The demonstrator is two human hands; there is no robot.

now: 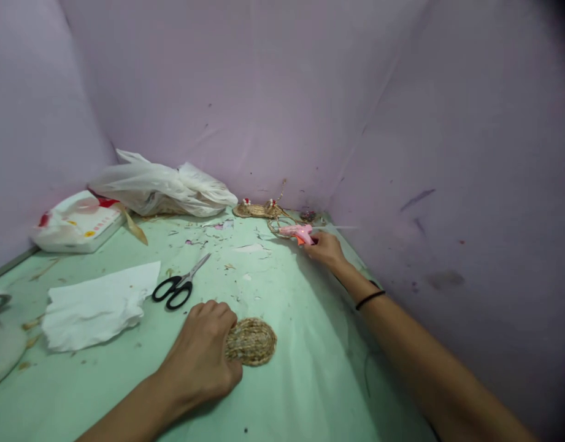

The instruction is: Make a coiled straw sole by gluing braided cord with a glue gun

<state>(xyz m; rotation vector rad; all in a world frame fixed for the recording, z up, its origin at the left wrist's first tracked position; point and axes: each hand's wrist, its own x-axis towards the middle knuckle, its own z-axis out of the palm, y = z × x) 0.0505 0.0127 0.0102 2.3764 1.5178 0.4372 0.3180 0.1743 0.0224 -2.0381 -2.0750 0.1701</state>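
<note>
A woven straw sole (pixel 253 341) lies near the front of the green-covered table, its left part hidden under my left hand (pixel 206 350). The fingers and thumb of that hand are closed around it. Farther back on the right, my right hand (pixel 326 248) grips a pink hot glue gun (pixel 300 232) by its handle. The gun's nozzle points left, and a clear glue stick (pixel 340 228) juts from its rear. Just behind the nozzle sits a pair of woven straw slippers (pixel 257 210) with red and white decorations, beside loose cord.
Black-handled scissors (pixel 180 287) lie left of centre, beside a crumpled white paper sheet (pixel 98 307). A white plastic bag (pixel 172 189) and a white box (pixel 82 227) stand at the back left. Purple-tinted walls (pixel 282 98) close off the back and sides. Scraps dot the table (pixel 310 380).
</note>
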